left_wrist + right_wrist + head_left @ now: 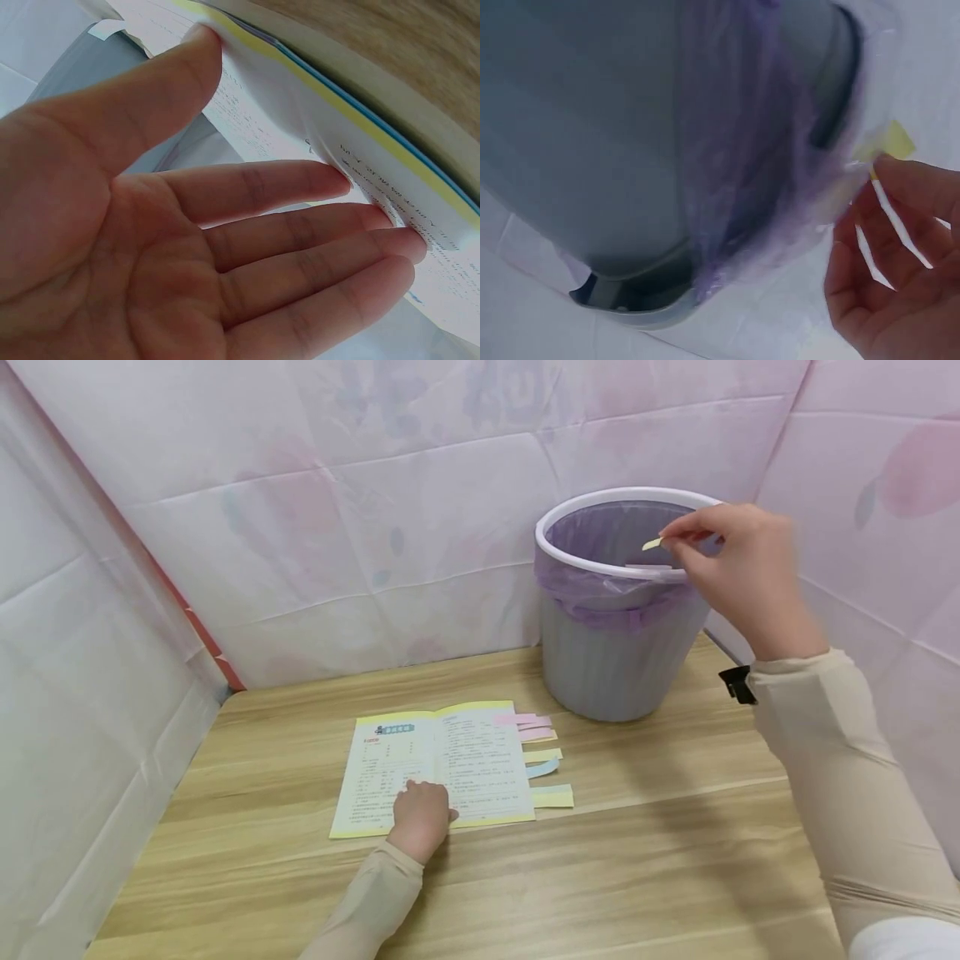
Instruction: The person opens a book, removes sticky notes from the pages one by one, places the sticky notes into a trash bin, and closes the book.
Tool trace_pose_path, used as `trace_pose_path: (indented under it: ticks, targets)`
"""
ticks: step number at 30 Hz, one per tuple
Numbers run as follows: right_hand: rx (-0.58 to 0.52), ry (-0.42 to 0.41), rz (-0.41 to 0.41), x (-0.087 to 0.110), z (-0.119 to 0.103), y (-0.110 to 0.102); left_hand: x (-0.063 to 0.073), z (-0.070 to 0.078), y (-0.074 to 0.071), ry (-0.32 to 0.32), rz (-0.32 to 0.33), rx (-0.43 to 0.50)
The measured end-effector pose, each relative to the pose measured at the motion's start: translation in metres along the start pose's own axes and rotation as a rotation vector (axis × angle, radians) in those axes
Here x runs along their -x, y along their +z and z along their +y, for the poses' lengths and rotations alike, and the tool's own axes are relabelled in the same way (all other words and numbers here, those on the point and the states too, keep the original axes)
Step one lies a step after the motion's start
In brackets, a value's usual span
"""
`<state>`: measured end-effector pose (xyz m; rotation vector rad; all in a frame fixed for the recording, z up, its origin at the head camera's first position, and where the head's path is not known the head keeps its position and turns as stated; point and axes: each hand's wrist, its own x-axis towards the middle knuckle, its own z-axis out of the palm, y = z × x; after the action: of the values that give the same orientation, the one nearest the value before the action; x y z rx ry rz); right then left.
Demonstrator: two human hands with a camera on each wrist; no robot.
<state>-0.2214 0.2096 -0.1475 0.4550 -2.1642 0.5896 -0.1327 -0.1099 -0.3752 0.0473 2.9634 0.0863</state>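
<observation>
All four fingers of your left hand (422, 818) rest extended on the book (480, 768), left of its tabs (543, 756). Over the bin (618, 660), your right hand (746, 572) pinches a yellow strip (651, 544); discarding seems the step, calling next for release.

The head view looks down toward the wastebasket (615, 652); right wrist shares it close up, left skims the booklet (480, 768) before it.
</observation>
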Motion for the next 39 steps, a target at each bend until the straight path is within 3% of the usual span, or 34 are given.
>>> trace_pose_path:
  ticks: [5, 12, 19, 24, 27, 29, 32, 34, 39]
  targets:
    - [0.058, 0.064, -0.173, -0.007, 0.012, -0.001, -0.001, 0.001, 0.001, 0.000, 0.005, -0.019]
    - [0.050, 0.093, -0.217, -0.009, 0.013, 0.000, -0.001, 0.002, 0.000, -0.003, 0.001, -0.022]
    - [0.025, 0.053, -0.157, -0.005, 0.007, 0.001, -0.001, 0.001, 0.000, 0.000, -0.006, -0.023]
    - [-0.060, -0.083, -0.030, 0.010, -0.014, -0.001, 0.001, 0.002, 0.000, 0.004, -0.013, -0.037]
    - [-0.181, -0.187, -0.030, 0.026, -0.030, 0.002, 0.003, 0.003, 0.000, 0.010, -0.006, -0.047]
    - [-0.284, -0.263, -0.099, 0.038, -0.036, 0.014, 0.004, 0.004, 0.000, 0.013, 0.005, -0.051]
    - [-0.413, -0.312, -0.282, 0.056, -0.037, 0.049, 0.003, 0.004, 0.000, 0.012, 0.023, -0.053]
    - [-0.427, -0.257, -0.443, 0.069, -0.034, 0.078, 0.002, 0.004, 0.000, 0.007, 0.024, -0.051]
    - [-0.355, 0.018, -0.823, 0.100, -0.024, 0.149, 0.000, 0.005, 0.001, -0.004, 0.001, -0.034]
